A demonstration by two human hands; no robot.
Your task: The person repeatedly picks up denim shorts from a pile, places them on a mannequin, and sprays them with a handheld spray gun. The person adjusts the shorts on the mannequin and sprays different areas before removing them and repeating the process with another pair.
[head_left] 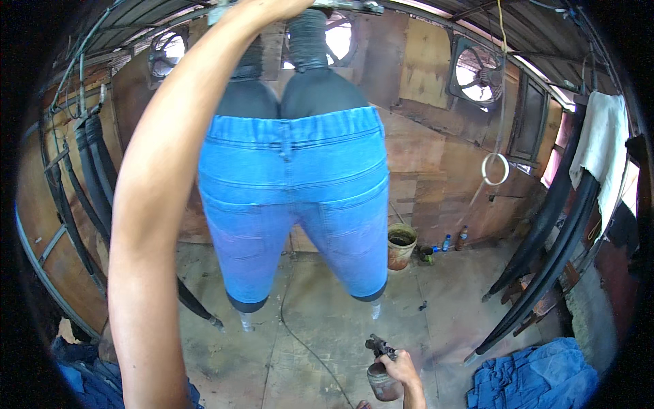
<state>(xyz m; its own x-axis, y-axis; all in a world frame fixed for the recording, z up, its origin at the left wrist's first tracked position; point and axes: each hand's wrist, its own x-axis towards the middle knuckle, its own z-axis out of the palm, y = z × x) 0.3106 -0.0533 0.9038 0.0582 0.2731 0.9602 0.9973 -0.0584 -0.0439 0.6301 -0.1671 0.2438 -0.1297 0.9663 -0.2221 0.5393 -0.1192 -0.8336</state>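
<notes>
Panelled wall behind jeans; jeans hang long axis upright, ahead-left of right hand, which grips spray gun; left hand nearer, above jeans, cropped; cannot tell its hold.

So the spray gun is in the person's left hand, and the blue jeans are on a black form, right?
Not quite: the head view shows the spray gun in the person's right hand. The blue jeans are indeed on a black form.
</notes>
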